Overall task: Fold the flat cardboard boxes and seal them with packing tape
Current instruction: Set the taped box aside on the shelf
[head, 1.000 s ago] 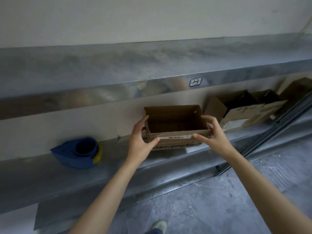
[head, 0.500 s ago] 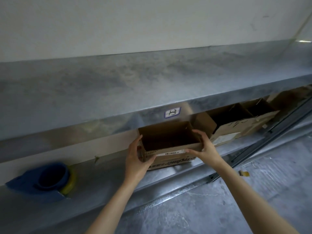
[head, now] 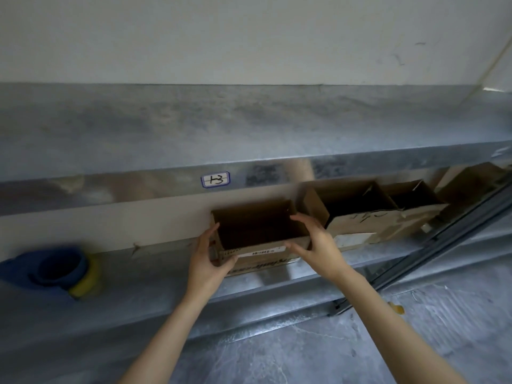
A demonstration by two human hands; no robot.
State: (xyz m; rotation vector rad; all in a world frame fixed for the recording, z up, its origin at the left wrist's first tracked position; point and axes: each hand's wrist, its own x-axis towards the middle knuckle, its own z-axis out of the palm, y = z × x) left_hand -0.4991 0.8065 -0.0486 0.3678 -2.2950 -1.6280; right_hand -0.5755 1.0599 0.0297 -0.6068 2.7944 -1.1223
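**View swings left; both hands stay on the open cardboard box (head: 266, 263)**

Vs half a sec ago, the "13" tag (head: 215, 179) on the upper shelf (head: 249, 128) lip now sits over the box's L edge; before, it was over the middle. More of the pale wall (head: 249, 37) shows up top. The blue tape dispenser (head: 52, 270) has slid to the far L edge of the pic and is blurred. R hand (head: 321, 245) has changed shape: its fingers (head: 303, 218) lay low on the R wall's rim before and now arch higher over it. L hand (head: 207, 256) is approx as it was.

Box stands upright, mouth open, on the lower metal shelf (head: 155, 278), back against the wall strip. Just to its R is a second open box (head: 357, 220), and past that a third open box (head: 415, 214).

Grip: L hand clamps the near L corner, thumb (head: 228, 261) pressed on the front face below the barcode sticker (head: 261, 251), and fingers (head: 212, 231) up along the L side. R hand cups the near R corner, thumb laid on the front rim and fingers curled over the R wall. So the box sits btwn the two palms, held at both front corners, w/ its btm on the shelf as far as can be seen. Both forearms reach up from the low edge of the pic, over the grey floor (head: 360, 342).
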